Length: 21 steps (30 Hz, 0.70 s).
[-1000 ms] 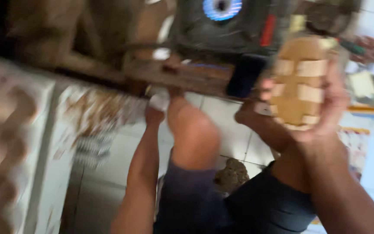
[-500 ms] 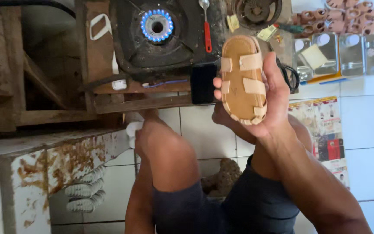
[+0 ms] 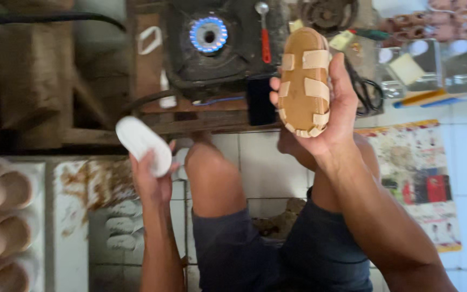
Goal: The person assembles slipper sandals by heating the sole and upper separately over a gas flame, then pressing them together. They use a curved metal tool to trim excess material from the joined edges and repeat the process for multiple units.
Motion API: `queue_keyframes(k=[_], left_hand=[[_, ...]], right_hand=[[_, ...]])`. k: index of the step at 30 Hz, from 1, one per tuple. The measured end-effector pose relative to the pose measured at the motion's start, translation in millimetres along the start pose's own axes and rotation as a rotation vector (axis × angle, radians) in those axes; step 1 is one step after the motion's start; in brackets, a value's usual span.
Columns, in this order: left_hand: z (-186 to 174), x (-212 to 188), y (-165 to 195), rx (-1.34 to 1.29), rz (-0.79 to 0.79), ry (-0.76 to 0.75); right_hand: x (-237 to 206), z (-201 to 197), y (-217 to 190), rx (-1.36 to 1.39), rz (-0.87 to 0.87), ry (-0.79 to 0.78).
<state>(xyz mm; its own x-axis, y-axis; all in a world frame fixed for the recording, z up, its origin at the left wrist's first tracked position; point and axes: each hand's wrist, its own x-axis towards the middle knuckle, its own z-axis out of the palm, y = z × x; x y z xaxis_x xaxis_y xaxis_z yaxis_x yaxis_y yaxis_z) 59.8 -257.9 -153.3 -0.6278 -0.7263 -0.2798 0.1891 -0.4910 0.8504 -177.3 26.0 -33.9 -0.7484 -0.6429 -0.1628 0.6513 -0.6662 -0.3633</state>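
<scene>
The right hand (image 3: 328,116) has its fingers wrapped around a tan strapped sandal (image 3: 304,81), sole side up, just right of the lit gas burner (image 3: 208,34); its long axis runs nearly upright, toe tilted slightly right. Newly risen since half a second ago, the left hand (image 3: 152,176) grips a white shoe sole (image 3: 143,145) below-left of the burner.

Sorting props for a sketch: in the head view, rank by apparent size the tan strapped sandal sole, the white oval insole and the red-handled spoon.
1. Tan strapped sandal sole, largest.
2. White oval insole.
3. Red-handled spoon, smallest, though it lies farther from the camera.
</scene>
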Motion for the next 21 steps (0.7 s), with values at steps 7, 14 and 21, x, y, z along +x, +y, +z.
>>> queue_keyframes(k=[7,14,21], left_hand=[[150.0,109.6,51.8,0.610,0.456,-0.305],[248.2,162.1,37.4,1.021,0.953,-0.169],[235.8,163.4,36.9,0.933,0.740,-0.131]], right_hand=[[2.9,3.2,9.7,-0.083,-0.040,0.048],[8.7,4.1,-0.4,-0.155,-0.101,0.101],[-1.3,2.8,-10.8,-0.153,-0.158,0.064]])
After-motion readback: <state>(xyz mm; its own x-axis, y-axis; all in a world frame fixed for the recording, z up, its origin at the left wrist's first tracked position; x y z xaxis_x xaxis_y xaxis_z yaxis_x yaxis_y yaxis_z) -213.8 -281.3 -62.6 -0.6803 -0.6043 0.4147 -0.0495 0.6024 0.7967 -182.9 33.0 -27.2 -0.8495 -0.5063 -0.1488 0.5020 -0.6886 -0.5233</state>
